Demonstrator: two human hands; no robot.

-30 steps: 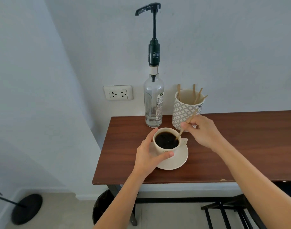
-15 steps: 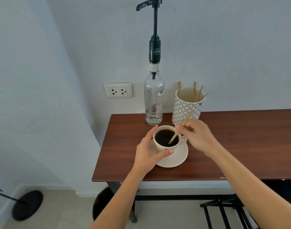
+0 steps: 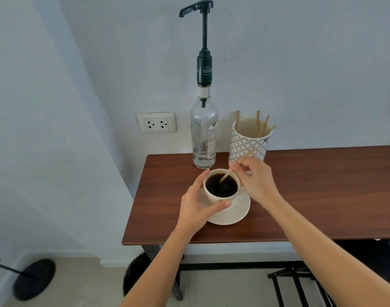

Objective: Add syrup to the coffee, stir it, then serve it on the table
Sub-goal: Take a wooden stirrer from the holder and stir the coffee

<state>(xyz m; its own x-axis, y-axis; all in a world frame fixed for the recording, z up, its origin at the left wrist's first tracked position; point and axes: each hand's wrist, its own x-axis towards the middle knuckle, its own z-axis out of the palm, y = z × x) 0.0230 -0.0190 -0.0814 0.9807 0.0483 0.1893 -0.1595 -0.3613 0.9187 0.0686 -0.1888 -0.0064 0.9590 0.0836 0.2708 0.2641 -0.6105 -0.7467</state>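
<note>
**A:** What worries you here?

**B:** Mainly a spill. The coffee cup looks filled close to its rim, so I'd judge that a quick or wide sweep of the wooden stir stick could slop coffee over the edge onto the saucer. The cup also sits loose on that saucer, and a hard push against its inner wall might slide or tip it.

**A:** Anything near it?

**B:** The syrup pump bottle stands just behind the cup, and the patterned holder of spare sticks just behind the right hand. A careless swing of the elbow or wrist could knock either one. The saucer is also nearer the front left part of the worktop than the middle, so dragging it would be risky.

**A:** How are the hands placed?

**B:** The left hand is curled round the cup's left side, thumb on the near wall and fingers on the far rim, bracing it. The right hand pinches the stick between its fingertips, reaching in from the right, wrist raised above the saucer, with the stick slanting down left into the coffee.
</note>
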